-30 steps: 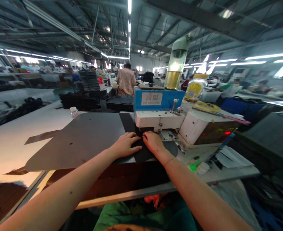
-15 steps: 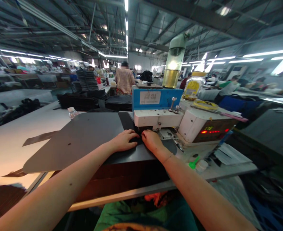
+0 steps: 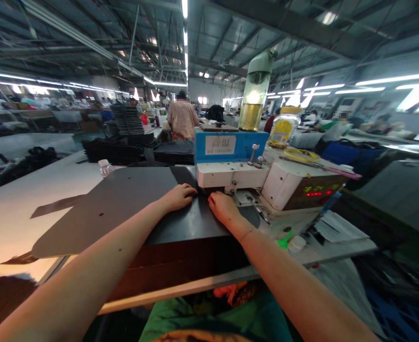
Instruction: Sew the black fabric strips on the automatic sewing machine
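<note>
Pressing flat, we hold the dark fabric strip [image 3: 184,176] under the sewing machine [image 3: 230,173] head, far table edge; its long axis runs away. Left hand [image 3: 179,196] touches it; right hand [image 3: 223,209] just beside, hands apart.

White table [image 3: 27,190], grey board [image 3: 124,204], machine [image 3: 252,180]

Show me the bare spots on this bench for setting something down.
Bare white tabletop lies left of the grey sheet, bordered by a small bottle and dark strips. The sheet's left half is also free. It is crowded at the sewing machine, where the left hand and right hand press, and among the papers.
</note>
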Available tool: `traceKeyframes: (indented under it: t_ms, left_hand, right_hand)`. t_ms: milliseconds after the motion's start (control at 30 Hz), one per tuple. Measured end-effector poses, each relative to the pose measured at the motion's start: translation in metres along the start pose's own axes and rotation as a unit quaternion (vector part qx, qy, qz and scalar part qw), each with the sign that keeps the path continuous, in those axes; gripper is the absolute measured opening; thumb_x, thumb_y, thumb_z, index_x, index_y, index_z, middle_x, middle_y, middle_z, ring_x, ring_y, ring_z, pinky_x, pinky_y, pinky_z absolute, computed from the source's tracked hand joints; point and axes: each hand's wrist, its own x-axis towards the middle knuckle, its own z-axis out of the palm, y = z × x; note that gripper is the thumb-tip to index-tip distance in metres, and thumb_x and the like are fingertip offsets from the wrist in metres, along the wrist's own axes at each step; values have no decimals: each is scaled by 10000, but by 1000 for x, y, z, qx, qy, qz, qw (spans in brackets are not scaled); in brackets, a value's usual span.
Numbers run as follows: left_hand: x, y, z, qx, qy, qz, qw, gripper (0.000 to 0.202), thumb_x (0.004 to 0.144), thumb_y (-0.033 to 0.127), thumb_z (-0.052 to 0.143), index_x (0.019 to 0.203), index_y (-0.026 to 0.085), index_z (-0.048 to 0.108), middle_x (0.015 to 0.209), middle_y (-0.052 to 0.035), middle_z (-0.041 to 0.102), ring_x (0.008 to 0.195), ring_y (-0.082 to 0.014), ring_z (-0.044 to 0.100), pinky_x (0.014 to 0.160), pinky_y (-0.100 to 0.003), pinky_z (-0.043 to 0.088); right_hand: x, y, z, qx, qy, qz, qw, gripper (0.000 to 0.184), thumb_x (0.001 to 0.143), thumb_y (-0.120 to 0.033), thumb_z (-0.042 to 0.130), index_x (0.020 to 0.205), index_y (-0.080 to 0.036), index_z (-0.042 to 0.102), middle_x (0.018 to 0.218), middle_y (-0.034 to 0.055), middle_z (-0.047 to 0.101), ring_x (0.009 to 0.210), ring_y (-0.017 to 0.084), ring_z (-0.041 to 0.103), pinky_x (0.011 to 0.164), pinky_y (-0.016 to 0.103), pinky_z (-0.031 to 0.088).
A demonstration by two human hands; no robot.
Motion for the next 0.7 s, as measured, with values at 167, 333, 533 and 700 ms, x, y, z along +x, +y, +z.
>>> traceKeyframes:
  t_ms: [167, 333, 533, 700]
  left_hand:
    - [-10, -14, -8, 11, -4, -43, 999, 353, 719, 147, 440, 1041, 196, 577, 1059, -55, 517, 1008, -199, 482, 933, -344, 362]
    - [-52, 13, -15, -20, 4, -33, 999, 281, 767, 385, 500, 970, 201, 567, 1024, -58, 512, 960, -210, 481, 879, -352, 383]
    - [-123, 78, -14, -38, 33, -1, 999, 150, 757, 217, 519, 906, 202, 520, 981, -49, 532, 914, -194, 482, 816, -328, 398]
    - [-158, 135, 17, -103, 32, 73, 991, 101, 782, 147, 465, 853, 199, 515, 866, -49, 593, 816, -171, 526, 743, -295, 421]
  right_hand:
    - [-25, 6, -9, 121, 15, 0, 993, 195, 831, -174, 425, 893, -156, 608, 911, 64, 609, 864, 144, 552, 752, 228, 392]
    - [-75, 4, -22, 334, 19, 10, 942, 193, 828, -255, 452, 906, -184, 614, 842, 28, 617, 769, 123, 561, 706, 224, 419]
    - [-127, -10, -7, 552, -180, 96, 809, 388, 823, -476, 404, 865, -165, 632, 678, 13, 583, 503, 79, 496, 419, 182, 338]
    - [-138, -23, 14, 696, -212, 122, 675, 370, 795, -503, 451, 853, -176, 614, 711, 9, 600, 631, 117, 546, 526, 209, 400]
